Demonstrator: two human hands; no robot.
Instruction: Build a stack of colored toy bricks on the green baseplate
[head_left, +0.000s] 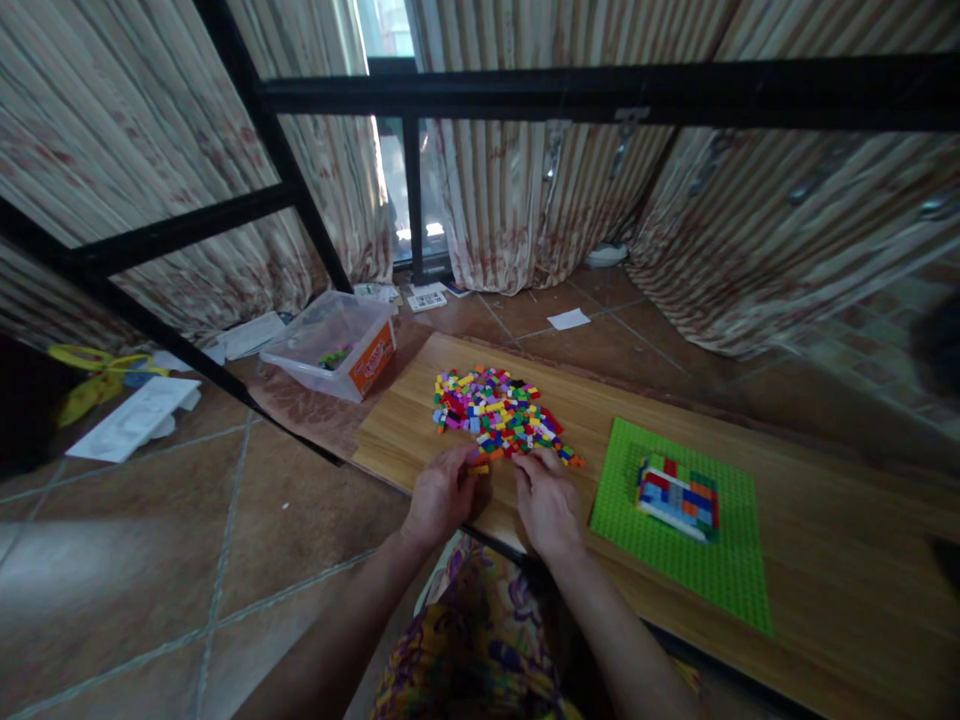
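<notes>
As the left hand [441, 492] curls beside loose bricks [496, 408], right hand [550, 502] likewise, pinch unclear

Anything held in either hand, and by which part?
Cannot tell: the left hand and right hand are at the brick pile, any grip too small to see.

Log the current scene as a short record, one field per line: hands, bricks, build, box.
Left hand: at pile's near edge, by a yellow brick; grip unclear
Right hand: at pile's near edge; grip unclear
Bricks: mixed-colour pile, loose on wooden board
Build: multicoloured block on green baseplate, right of pile
Box: translucent container, orange label, some pieces inside
</notes>
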